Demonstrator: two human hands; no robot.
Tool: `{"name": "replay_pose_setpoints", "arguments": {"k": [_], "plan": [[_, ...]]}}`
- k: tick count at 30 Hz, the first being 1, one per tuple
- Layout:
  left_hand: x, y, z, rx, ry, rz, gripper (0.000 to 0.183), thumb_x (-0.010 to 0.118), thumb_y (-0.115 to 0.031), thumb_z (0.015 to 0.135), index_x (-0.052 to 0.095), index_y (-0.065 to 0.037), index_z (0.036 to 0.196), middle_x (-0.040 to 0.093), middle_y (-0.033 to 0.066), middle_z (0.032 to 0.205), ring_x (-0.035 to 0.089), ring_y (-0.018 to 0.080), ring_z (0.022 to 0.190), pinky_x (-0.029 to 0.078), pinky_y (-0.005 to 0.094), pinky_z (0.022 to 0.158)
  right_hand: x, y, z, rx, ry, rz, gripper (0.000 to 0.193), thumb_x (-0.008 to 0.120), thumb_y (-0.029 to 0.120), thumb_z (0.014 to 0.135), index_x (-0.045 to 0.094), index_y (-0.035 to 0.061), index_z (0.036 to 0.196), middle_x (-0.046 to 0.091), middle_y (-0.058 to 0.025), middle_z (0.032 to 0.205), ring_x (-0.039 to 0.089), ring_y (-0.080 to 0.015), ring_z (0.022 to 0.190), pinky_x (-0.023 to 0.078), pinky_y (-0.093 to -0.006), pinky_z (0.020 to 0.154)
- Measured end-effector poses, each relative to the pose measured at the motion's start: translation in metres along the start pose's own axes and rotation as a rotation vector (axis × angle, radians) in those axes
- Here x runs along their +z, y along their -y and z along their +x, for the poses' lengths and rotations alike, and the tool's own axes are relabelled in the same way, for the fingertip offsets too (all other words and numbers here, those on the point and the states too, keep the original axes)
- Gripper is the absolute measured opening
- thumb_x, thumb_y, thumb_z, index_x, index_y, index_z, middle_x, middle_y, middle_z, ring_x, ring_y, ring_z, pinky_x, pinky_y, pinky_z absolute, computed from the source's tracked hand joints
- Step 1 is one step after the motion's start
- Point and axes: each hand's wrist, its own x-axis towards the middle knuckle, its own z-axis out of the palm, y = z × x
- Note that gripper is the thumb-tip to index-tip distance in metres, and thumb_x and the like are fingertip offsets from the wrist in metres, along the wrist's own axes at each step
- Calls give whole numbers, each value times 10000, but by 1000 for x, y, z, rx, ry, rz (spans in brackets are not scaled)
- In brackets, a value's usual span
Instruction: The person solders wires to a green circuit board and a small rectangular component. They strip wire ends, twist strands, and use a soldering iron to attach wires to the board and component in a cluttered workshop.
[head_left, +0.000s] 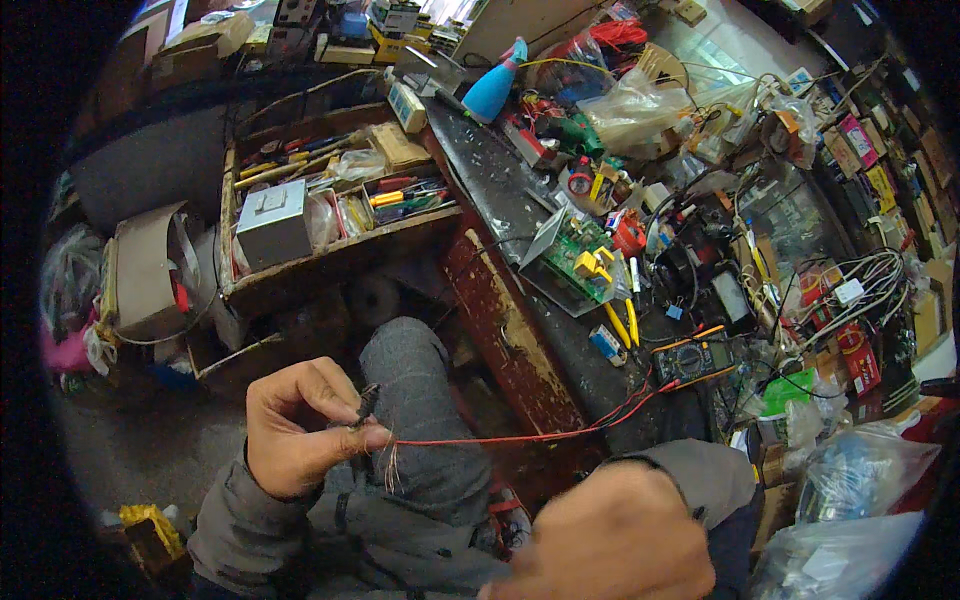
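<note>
My left hand (pixel 300 425) pinches the end of a thin black cable (pixel 363 405) over my lap, with bare copper strands (pixel 390 468) fanning out below the fingers. A red wire (pixel 500 437) runs from that hand rightward to the bench. My right hand (pixel 610 535) is blurred at the lower edge, closed into a fist; whether it holds anything is hidden. A yellow-and-black multimeter (pixel 692 360) lies on the bench edge near the red wire's far end. A green circuit board (pixel 580 258) rests further back on the bench.
The dark workbench (pixel 490 180) is crowded with tools, wires, plastic bags and a blue cone-shaped bottle (pixel 495 85). An open wooden drawer (pixel 330 250) at left holds screwdrivers and a grey metal box (pixel 272 222). Yellow-handled pliers (pixel 622 325) lie near the board.
</note>
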Motion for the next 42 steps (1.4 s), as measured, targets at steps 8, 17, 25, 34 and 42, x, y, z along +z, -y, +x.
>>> {"name": "replay_pose_setpoints", "arguments": {"k": [8, 17, 25, 34, 42], "plan": [[1, 4, -3, -90, 122, -123, 285, 830, 105, 630, 587, -21, 708, 610, 82, 764, 575, 115, 685, 456, 242, 620, -58, -62, 17, 293, 426, -391, 580, 791, 268, 717, 598, 36, 1212, 595, -167, 1154, 619, -271, 970, 518, -327, 734], [-15, 10, 3, -93, 328, -39, 296, 804, -20, 724, 639, 6, 968, 632, 112, 959, 598, 155, 869, 467, 276, 766, -49, -68, 28, 109, 529, -349, 192, 768, 83, 698, 703, 37, 872, 628, -64, 723, 602, -199, 623, 444, -296, 524], [-14, -24, 41, 223, 373, 509, 564, 668, -267, 831, 552, 10, 1308, 531, 171, 1207, 500, 271, 1117, 386, 348, 942, -52, -70, 36, -25, 601, -459, 231, 733, 34, 669, 682, 21, 894, 630, -84, 769, 599, -217, 641, 460, -304, 519], [7, -26, 61, 329, 627, 728, 185, 739, -114, 803, 714, -42, 972, 549, 91, 887, 517, 239, 860, 410, 355, 741, -52, -66, 36, -57, 646, -480, 289, 733, 48, 634, 675, 5, 914, 614, -88, 792, 591, -226, 647, 461, -314, 510], [3, -22, 63, 227, 588, 488, 187, 835, -160, 726, 711, -36, 788, 580, 51, 730, 560, 168, 699, 438, 293, 623, -51, -64, 38, -98, 666, -469, 304, 734, 66, 625, 665, -14, 909, 612, -96, 793, 580, -222, 628, 452, -309, 496]]}}
